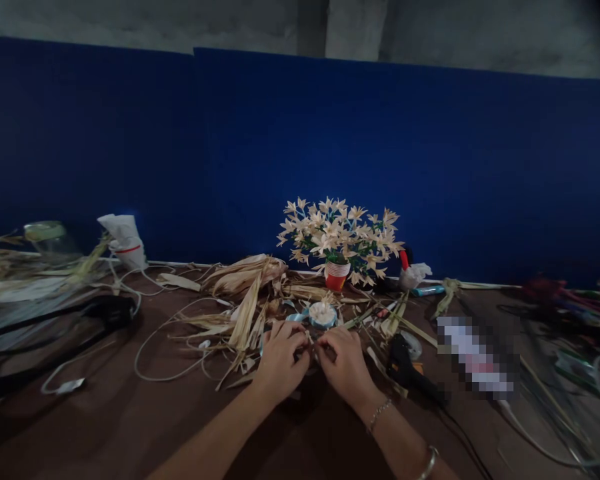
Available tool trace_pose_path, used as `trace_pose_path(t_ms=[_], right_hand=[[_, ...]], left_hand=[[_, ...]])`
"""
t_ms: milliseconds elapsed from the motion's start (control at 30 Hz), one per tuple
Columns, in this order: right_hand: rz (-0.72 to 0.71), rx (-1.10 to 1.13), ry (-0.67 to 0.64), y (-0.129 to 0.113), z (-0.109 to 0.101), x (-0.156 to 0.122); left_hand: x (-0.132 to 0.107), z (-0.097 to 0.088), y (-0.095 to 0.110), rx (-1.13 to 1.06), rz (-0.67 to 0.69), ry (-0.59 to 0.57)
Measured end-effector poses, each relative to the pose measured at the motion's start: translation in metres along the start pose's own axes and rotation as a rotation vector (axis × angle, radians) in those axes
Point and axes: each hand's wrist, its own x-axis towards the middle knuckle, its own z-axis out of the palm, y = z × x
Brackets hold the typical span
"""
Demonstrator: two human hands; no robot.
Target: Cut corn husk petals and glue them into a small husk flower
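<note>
Black strap-like thing [113,310] at far left on the brown counter [120,427]. Next, dry husks [247,307] in a loose heap, just beside the left hand [283,357], thumb and fingertips drawn together on a small pale piece [310,339], between both hands. Behind it, a turquoise-edged roll [325,324] and a red-and-white pot [335,283] of pale flowers [333,233]. Then the right hand [344,360], pinching the same piece; farther right, a black glue gun [407,363].
</note>
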Motion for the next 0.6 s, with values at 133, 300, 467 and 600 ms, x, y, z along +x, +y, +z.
trace_pose_path(t_ms=[133, 300, 467, 600], right_hand=[[-0.001, -0.066, 0.098, -0.012, 0.002, -0.001], [0.067, -0.050, 0.205, -0.007, 0.000, -0.001], [0.017, -0.011, 0.095, -0.003, -0.002, 0.001], [-0.010, -0.063, 0.002, -0.007, -0.001, 0.001]], left_hand=[[-0.002, 0.003, 0.000, 0.052, -0.069, 0.073], [0.003, 0.003, -0.015, 0.065, -0.191, 0.133], [0.004, -0.002, -0.011, 0.013, 0.034, 0.050], [0.000, -0.002, -0.003, 0.038, 0.081, 0.034]])
